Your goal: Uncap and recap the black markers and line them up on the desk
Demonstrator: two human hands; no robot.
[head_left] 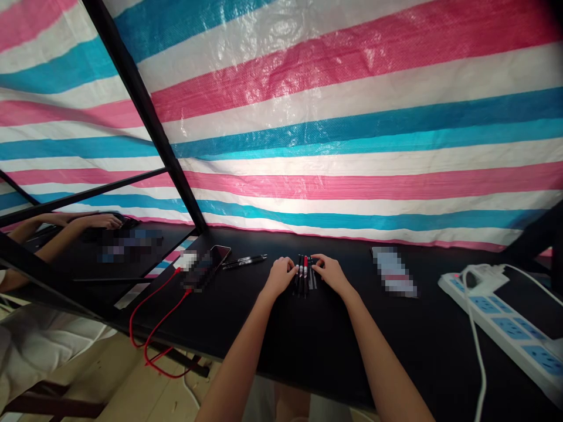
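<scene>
Several pens (303,275), mostly black and one with a red part, lie side by side on the black table (316,340), pointing away from me. My left hand (281,276) is at their left side, its curved fingers against the row. At the right side of the same row is my right hand (329,272), with thumb and fingertips around the outermost pens. Two more dark pens (244,261) rest further left on the table, apart from my hands.
Left of the pens are a phone (220,255), a blurred dark device and red cables (145,305). On the right lie a blurred item (394,272) and a white power strip (505,328) with cables. Another person's hands (99,221) are beyond the black frame (145,111).
</scene>
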